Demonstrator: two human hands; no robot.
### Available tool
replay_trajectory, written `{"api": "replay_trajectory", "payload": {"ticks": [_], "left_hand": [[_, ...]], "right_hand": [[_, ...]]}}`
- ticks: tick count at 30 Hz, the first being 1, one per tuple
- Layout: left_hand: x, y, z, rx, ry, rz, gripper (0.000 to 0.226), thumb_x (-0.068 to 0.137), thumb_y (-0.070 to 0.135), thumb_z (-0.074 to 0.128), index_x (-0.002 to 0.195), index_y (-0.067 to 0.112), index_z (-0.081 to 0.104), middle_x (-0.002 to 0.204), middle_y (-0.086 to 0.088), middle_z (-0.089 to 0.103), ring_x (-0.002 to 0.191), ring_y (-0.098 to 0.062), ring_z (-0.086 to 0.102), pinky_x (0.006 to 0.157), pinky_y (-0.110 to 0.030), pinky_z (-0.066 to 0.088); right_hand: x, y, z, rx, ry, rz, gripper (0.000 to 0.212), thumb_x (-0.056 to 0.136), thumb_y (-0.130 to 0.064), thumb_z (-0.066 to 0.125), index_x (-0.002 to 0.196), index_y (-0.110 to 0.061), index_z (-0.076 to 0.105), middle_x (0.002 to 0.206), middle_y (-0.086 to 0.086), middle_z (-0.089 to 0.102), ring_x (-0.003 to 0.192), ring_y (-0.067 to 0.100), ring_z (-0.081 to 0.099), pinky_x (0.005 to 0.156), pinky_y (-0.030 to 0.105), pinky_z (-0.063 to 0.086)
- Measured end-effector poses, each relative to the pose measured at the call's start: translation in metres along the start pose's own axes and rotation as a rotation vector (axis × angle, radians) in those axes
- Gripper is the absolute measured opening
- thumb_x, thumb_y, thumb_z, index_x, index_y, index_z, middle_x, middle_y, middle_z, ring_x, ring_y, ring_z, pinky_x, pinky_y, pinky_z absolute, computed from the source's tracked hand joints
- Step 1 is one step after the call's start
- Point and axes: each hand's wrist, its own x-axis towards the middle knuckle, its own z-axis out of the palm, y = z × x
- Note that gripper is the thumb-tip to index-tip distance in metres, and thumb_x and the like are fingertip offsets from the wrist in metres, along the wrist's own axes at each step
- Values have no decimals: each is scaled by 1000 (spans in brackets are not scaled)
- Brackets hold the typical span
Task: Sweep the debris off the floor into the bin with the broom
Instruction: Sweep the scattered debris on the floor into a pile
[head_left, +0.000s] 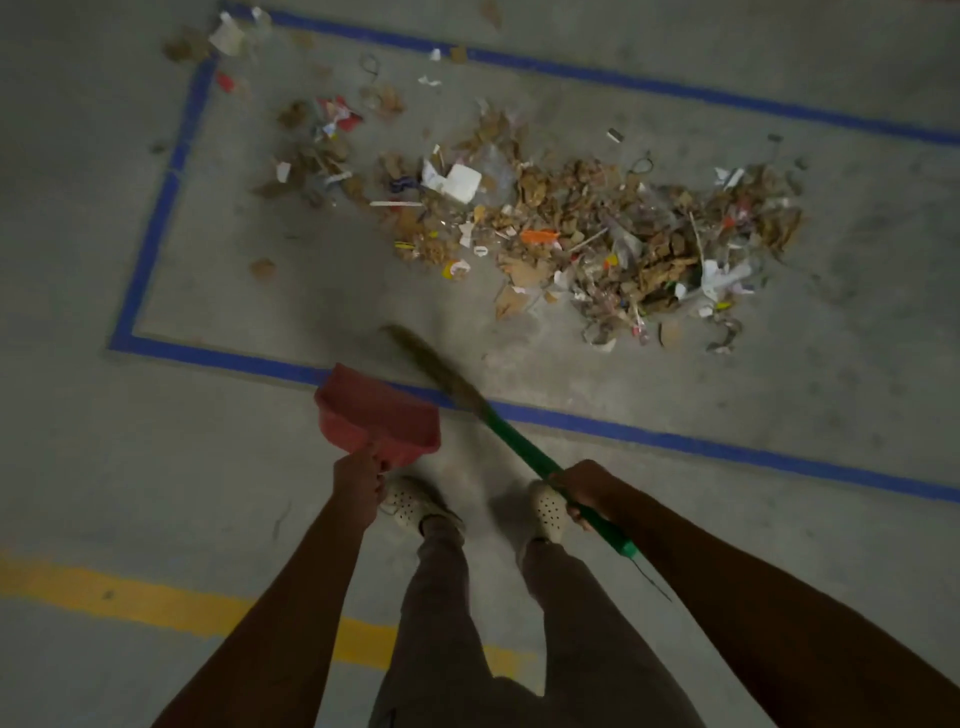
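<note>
Head view, looking steeply down at a grey concrete floor (779, 545): the debris (597, 234) lies in a long loose heap inside a rectangle of blue tape (157, 218). It is thickest toward the right and thins into scattered scraps toward the rectangle's far left corner. It is mostly brown crumbled bits mixed with white paper, thin sticks and a few orange and red scraps. The right hand (584, 491) has its fingers wrapped round the green handle of the broom (519, 444), near the handle's upper end. The shaft slants forward and to the left from that grip, and its brown bristles (431, 364) cross the near tape line. The bristles are blurred, and their tip sits just inside the rectangle, well apart from the heap. The left hand (358, 475) grips the handle of a red dustpan (379, 415) with fingers curled tight. The pan reaches forward from the hand, with its far corner over the near tape line (whether it touches the floor cannot be told). It lies just left of the broom shaft. Below the hands stand two pale perforated shoes (410, 501), toes toward the tape, under grey trouser legs (441, 623). A yellow line (156, 603) runs across the floor behind the person's feet, at lower left.
</note>
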Motion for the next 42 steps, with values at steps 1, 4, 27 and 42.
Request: {"api": "replay_trajectory", "payload": {"ticks": [1,4,27,42], "left_hand": [[3,3,0,15,-14,-5,32,97,30,61,73,12,50,68,-8,48,31,-6,27,34,-14,21],[14,14,-6,58,-56,-19,25,98,28,60,79,12,56,69,-7,48,31,-5,28,34,-13,22],[45,184,-172,-118,2,200,21,99,19,53,80,10,53,71,-11,52,27,-4,27,33,-11,20],[145,282,-143,39,51,70,21,100,19,54,81,10,52,72,-11,53,29,-4,28,34,-10,19]], "right_hand": [[6,0,5,21,14,33,26,98,-19,57,104,6,60,62,7,54,44,14,48,40,24,41],[22,2,18,162,130,46,31,98,-21,57,108,8,60,67,10,59,49,18,54,46,29,46],[-72,-211,151,224,139,-357,33,98,-32,56,87,-2,61,56,9,56,40,20,52,44,28,44],[82,-351,144,81,76,-92,30,100,-27,54,89,0,58,74,11,61,59,23,58,62,36,56]]}}
